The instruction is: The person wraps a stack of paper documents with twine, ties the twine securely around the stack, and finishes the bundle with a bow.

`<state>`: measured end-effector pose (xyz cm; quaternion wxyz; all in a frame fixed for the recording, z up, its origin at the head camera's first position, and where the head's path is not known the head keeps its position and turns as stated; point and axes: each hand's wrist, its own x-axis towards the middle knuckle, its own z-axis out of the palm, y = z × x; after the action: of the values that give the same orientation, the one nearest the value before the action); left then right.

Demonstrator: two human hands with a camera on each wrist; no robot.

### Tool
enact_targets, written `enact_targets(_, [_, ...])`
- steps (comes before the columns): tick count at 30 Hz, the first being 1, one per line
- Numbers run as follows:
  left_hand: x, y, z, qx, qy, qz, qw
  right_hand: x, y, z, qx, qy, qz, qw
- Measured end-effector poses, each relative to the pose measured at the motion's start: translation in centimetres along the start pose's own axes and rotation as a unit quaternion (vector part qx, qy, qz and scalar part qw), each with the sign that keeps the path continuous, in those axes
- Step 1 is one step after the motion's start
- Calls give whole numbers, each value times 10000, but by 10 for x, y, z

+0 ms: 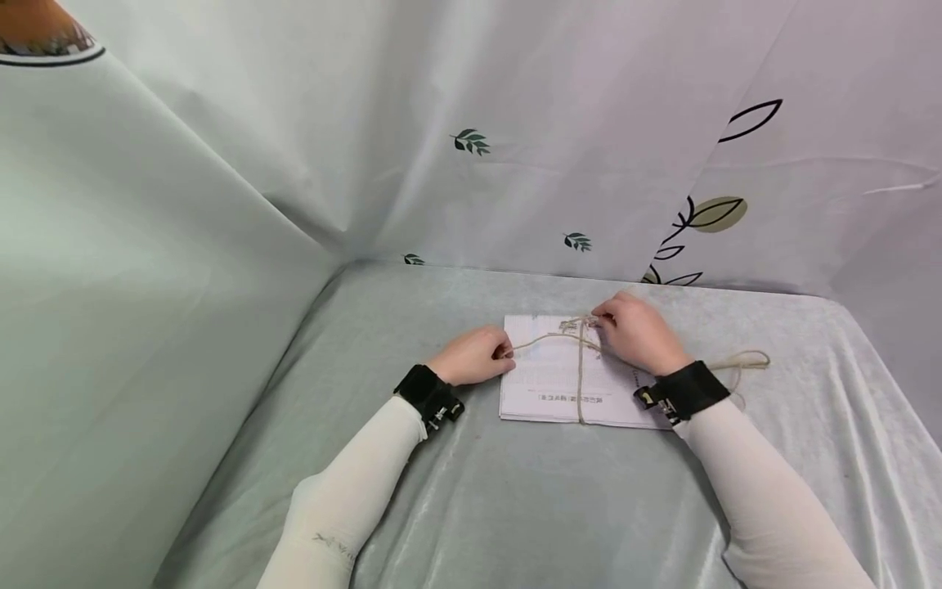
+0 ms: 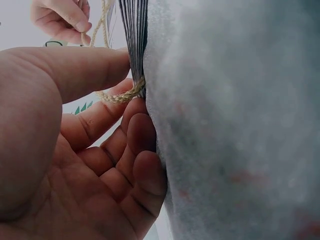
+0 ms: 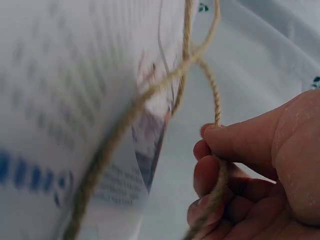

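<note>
A stack of printed paper sheets (image 1: pixel 540 384) lies flat on the cloth, with a twine (image 1: pixel 580 372) running around it from front to back. At the stack's left edge, my left hand (image 1: pixel 474 356) holds a stretch of the twine; in the left wrist view the braided twine (image 2: pixel 119 97) bends round the sheet edges between thumb and fingers. By the far edge, my right hand (image 1: pixel 639 331) pinches another length of twine (image 3: pixel 216 102) between thumb and index finger. Two strands cross over the sheets in the right wrist view. My right hand and wrist hide part of the stack's right side.
Looped loose twine (image 1: pixel 751 360) trails to the right of the stack. A grey cloth (image 1: pixel 559 499) covers the table. White fabric with leaf prints (image 1: pixel 471 141) hangs behind, and another fabric wall (image 1: pixel 147 286) stands on the left.
</note>
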<state>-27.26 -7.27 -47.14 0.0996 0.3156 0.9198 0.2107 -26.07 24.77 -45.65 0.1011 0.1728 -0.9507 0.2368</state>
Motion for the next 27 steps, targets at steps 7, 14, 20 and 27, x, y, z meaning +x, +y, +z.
enact_targets(7, [1, 5, -3, -28, -34, 2, 10000, -6, -5, 7, -19, 153, -384, 9991])
enact_targets(14, [-1, 9, -6, 369, 33, 64, 9993, -8, -7, 13, 27, 190, -611, 9979])
enact_targets(20, [-6, 16, -4, 987, 309, 102, 9946, -12, -8, 20, 59, -15, -549, 9985])
enact_targets(27, [-4, 24, -1, 1199, 689, 609, 9885, -9, -6, 23, 114, -262, -883, 9957])
